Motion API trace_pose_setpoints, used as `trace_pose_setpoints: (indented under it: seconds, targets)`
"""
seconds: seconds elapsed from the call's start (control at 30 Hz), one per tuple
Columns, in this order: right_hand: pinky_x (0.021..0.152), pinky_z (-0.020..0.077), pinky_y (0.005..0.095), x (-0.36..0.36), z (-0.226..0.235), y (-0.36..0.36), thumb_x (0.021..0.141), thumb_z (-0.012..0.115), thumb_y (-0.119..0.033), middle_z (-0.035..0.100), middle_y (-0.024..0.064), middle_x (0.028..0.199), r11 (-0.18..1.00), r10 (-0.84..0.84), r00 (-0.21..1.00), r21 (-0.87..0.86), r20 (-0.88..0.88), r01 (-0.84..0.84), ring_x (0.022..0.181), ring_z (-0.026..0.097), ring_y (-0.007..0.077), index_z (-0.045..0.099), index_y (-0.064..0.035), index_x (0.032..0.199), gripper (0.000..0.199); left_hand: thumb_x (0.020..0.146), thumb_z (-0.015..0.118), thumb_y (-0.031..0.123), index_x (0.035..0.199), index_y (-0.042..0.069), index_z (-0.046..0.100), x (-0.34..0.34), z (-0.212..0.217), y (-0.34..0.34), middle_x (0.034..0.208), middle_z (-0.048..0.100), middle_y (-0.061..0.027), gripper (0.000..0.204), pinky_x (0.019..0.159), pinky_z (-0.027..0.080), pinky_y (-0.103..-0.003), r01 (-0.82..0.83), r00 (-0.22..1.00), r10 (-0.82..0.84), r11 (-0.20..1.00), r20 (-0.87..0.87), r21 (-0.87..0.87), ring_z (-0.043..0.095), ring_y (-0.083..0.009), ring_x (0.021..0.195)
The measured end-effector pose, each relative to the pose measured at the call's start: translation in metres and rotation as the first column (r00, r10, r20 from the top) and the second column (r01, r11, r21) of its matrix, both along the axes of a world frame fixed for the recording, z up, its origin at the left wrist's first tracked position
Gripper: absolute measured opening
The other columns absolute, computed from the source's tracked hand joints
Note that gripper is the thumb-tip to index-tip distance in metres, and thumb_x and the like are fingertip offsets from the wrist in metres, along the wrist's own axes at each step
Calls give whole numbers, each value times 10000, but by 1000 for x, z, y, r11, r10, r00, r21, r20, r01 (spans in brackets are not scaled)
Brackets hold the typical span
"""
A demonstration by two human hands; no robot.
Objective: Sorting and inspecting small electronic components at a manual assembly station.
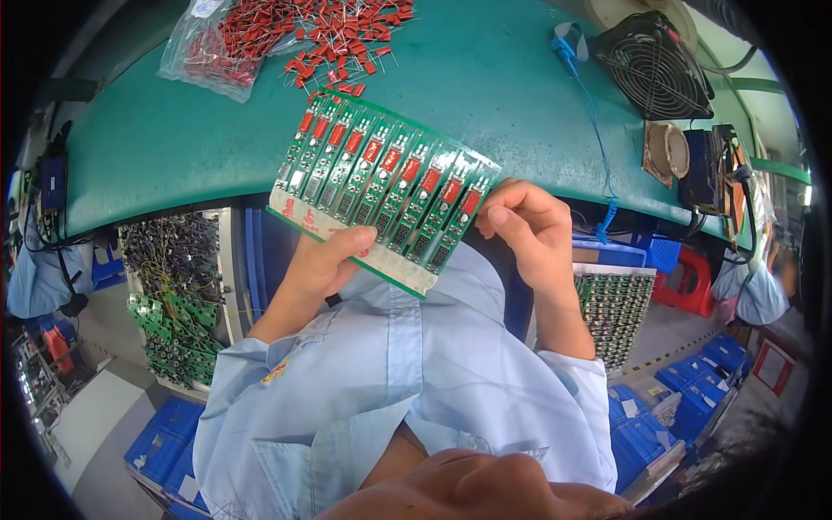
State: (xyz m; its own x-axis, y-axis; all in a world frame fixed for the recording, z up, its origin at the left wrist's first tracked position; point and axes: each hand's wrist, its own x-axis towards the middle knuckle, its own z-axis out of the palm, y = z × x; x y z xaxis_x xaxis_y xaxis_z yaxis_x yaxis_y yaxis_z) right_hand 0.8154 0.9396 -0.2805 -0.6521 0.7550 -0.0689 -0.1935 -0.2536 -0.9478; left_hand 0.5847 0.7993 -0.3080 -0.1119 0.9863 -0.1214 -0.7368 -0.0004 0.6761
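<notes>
A green circuit board panel is tilted in front of my chest, just off the bench's near edge. It is divided into several narrow strips, each with a red box-shaped capacitor near its far end and a dark segmented part nearer me. Pale tape with handwriting runs along its near edge. My left hand grips that edge, thumb on top and fingers hidden underneath. At the panel's right edge is my right hand, thumb and forefinger drawn together; whatever is between the fingertips is too small to make out.
Loose red capacitors lie across the green bench, beside a clear plastic bag of more. A black fan and a blue coiled cord are at right. Below, boards fill racks on both sides.
</notes>
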Motion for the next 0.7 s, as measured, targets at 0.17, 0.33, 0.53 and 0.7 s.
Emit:
trace_pose_setpoints:
  seconds: [0.17, 0.33, 0.53, 0.7]
  targets:
    - [752, 479, 220, 0, 0, -3, 955, 656, 22, 689, 57, 902, 1000, -13, 1000, -17, 14, 13, 807, 592, 111, 695, 13, 960, 41, 886, 629, -56, 1539, 102, 459, 1, -6, -5, 1415, 654, -134, 693, 1034, 553, -422, -31, 995, 26, 998, -92, -56, 666, -292, 1245]
    - [732, 459, 213, -5, 1, -4, 946, 670, 31, 669, 42, 885, 999, -51, 999, -18, -17, 51, 781, 562, 98, 687, 9, 957, 29, 906, 668, -15, 1481, 81, 532, -2, -11, -7, 1356, 693, -119, 599, 1001, 566, -389, -45, 891, 57, 998, -450, 37, 687, -258, 1194]
    - [699, 424, 207, -5, 3, -5, 931, 687, 49, 639, 22, 864, 997, -77, 997, 17, -6, 77, 750, 515, 82, 669, 2, 929, 50, 927, 708, 48, 1423, 62, 593, 8, 16, -7, 1312, 721, -102, 509, 973, 576, -366, -77, 806, 59, 997, -589, -5, 707, -232, 1144]
    - [681, 407, 204, -8, 1, -7, 925, 695, 57, 625, 16, 857, 995, -88, 996, 46, 6, 87, 736, 496, 75, 658, -2, 906, 73, 932, 723, 76, 1398, 56, 624, 0, 7, -12, 1325, 720, -92, 476, 978, 572, -353, -22, 749, 28, 1000, -662, 18, 712, -220, 1138]
